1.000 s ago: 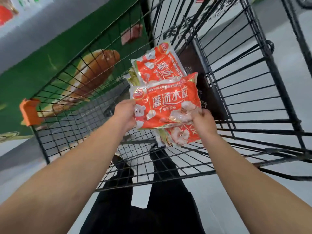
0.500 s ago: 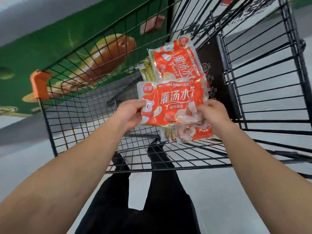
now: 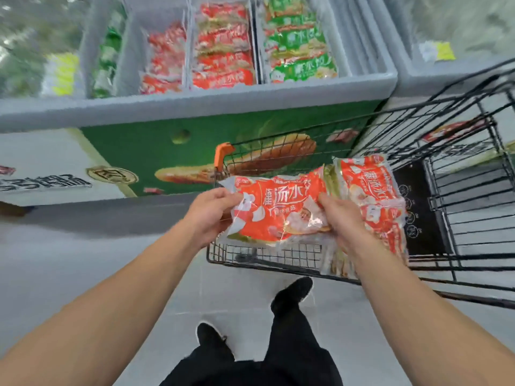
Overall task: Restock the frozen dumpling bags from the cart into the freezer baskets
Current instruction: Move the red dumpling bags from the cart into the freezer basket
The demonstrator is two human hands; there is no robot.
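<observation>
Here, both hands hold one red dumpling bag (image 3: 278,210) above the wire cart (image 3: 459,218).

From the head camera, the left hand (image 3: 211,211) pinches the bag's left edge and the right hand (image 3: 338,215) grips its right end; more red bags (image 3: 373,190) lie in the cart, beside the open freezer (image 3: 195,103) with its stocked baskets (image 3: 223,45).

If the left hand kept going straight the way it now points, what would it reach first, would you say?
The left hand grips the orange dumpling bag and points up and away. Straight on, it would likely meet the cart's orange corner cap and wire rim, then the green freezer front; depth is unclear.
</observation>
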